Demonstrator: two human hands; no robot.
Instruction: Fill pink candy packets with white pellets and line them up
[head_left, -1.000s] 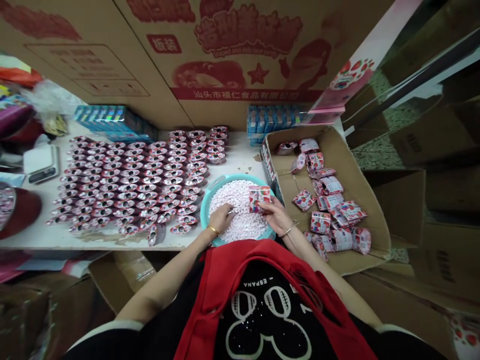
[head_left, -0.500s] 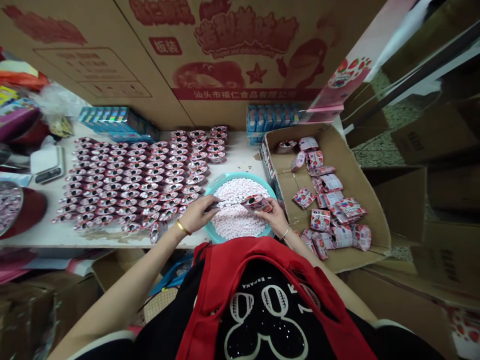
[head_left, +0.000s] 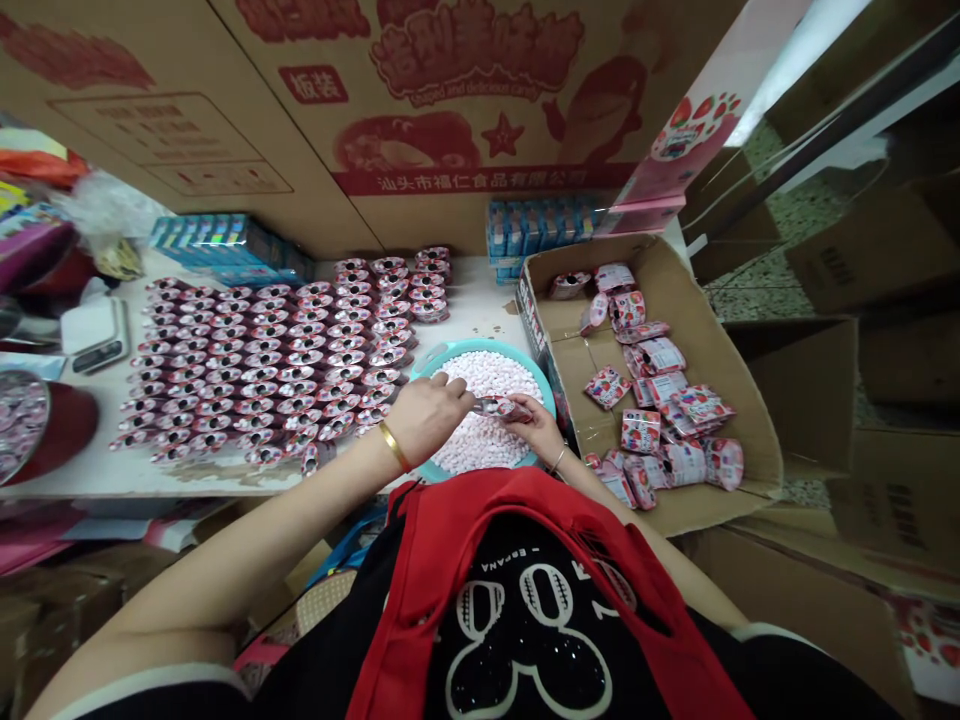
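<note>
A teal basin (head_left: 428,366) full of small white and pink candies sits at the table's front edge. Above it my right hand (head_left: 531,420) grips a small pink strawberry-printed box (head_left: 501,407), tilted flat. My left hand (head_left: 427,412) is closed, its fingertips at the box's open end, apparently holding a small metal scoop, though I cannot make it out clearly. Both wrists carry gold bangles.
Rows of open pink boxes (head_left: 277,360) cover the white table (head_left: 90,470) to the left. An open carton (head_left: 716,340) on the right holds several filled boxes. Blue packs (head_left: 225,245), a small scale (head_left: 94,335) and a red bowl (head_left: 45,430) stand further left. Big printed cartons form the back wall.
My left hand rose out of the candies and moved right to the box's mouth. My right hand tipped the box from upright to flat and lowered it.
</note>
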